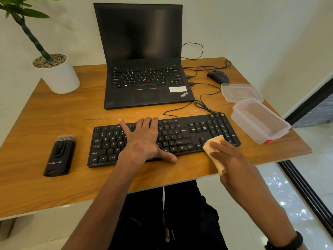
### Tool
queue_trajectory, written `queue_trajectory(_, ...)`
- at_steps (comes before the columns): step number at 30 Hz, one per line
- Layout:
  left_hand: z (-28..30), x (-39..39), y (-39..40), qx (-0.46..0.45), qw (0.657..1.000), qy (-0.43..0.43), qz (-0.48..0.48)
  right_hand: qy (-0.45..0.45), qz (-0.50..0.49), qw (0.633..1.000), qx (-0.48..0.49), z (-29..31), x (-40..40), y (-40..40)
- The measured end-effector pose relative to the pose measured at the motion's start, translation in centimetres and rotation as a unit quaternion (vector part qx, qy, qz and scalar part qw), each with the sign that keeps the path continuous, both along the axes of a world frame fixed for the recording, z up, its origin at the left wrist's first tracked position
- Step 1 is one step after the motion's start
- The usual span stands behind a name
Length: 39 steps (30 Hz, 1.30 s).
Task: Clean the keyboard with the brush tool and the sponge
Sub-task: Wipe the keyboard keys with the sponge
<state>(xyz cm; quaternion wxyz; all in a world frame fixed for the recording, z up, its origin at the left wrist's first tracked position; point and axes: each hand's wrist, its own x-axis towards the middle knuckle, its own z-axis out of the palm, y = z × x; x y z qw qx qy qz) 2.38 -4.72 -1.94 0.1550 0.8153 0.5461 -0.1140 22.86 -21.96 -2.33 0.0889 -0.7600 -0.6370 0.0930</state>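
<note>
The keyboard (180,138), a flat black plastic slab with blocky keys, lies along the near middle of the wooden table (45,114), whose top is smooth, honey-brown and grained. At the far left corner a round white pot (61,76), topped with pebbles, holds a green plant with a ringed stem. Nearer, left of the keyboard and apart from it, lies the brush tool (59,156), a black rectangular block with a row of pale bristles at its far end. The left hand (144,141) lies flat on the keyboard's middle, its fingers spread wide and pressing down on the keys. Behind it stands an open black laptop (144,69) with a dark screen. The right hand (228,156) pinches a soft, tan sponge (212,145), whose far end touches the keys by the arrow block. Farther back sits a rounded black mouse (218,76), its thin cable looping across the wood. At the right edge rests a clear plastic box (259,121), rectangular with rounded corners, and its lid (241,92) lies just behind, touching it.
</note>
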Motion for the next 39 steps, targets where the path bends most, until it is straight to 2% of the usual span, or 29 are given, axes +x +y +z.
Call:
queue_trajectory(6,-0.1,-0.6,-0.6,0.03,0.999,-0.018,0.004,0.03,-0.123,0.988,0.088,2.1,1.5,3.3)
queue_trajectory(9,-0.9,-3.1,-2.4,0.085,0.993,-0.051,0.059,0.023,-0.152,0.986,0.06,1.8,0.9,6.4)
queue_trajectory(12,-2.2,-8.2,-4.8,0.128,0.97,-0.147,0.146,-0.017,-0.153,0.988,0.023,0.7,-0.8,8.4)
queue_trajectory(17,-3.4,-12.5,-6.6,0.114,0.903,-0.353,0.217,-0.046,-0.125,0.991,-0.005,-0.3,-5.2,10.2)
queue_trajectory(19,-3.6,-12.6,-6.7,0.138,0.879,-0.397,0.223,-0.049,-0.116,0.992,-0.016,-0.3,-7.2,10.8)
queue_trajectory(22,-3.9,-12.7,-6.5,0.161,0.861,-0.426,0.225,-0.061,-0.082,0.993,-0.051,-0.1,-10.5,11.3)
queue_trajectory(29,-4.4,-13.0,-6.3,0.166,0.855,-0.435,0.228,-0.065,0.04,0.994,-0.073,-0.1,-18.6,11.6)
queue_trajectory(31,-4.7,-13.2,-6.3,0.17,0.854,-0.437,0.223,-0.019,0.096,0.994,-0.047,0.1,-20.3,11.4)
queue_trajectory(32,-4.8,-13.3,-6.3,0.173,0.856,-0.437,0.217,0.04,0.119,0.991,-0.036,0.3,-20.6,11.2)
queue_trajectory(34,-4.8,-13.3,-6.4,0.18,0.855,-0.438,0.212,0.206,0.113,0.971,-0.051,1.5,-19.8,11.4)
queue_trajectory(36,-4.8,-13.3,-6.5,0.182,0.852,-0.442,0.212,0.355,0.066,0.931,-0.059,3.2,-18.0,11.5)
queue_trajectory(37,-4.7,-13.2,-6.5,0.181,0.851,-0.445,0.211,0.388,0.031,0.92,-0.034,3.9,-16.6,11.8)
queue_trajectory(39,-4.5,-13.1,-6.5,0.174,0.849,-0.451,0.212,0.384,-0.029,0.922,0.03,4.7,-13.8,12.1)
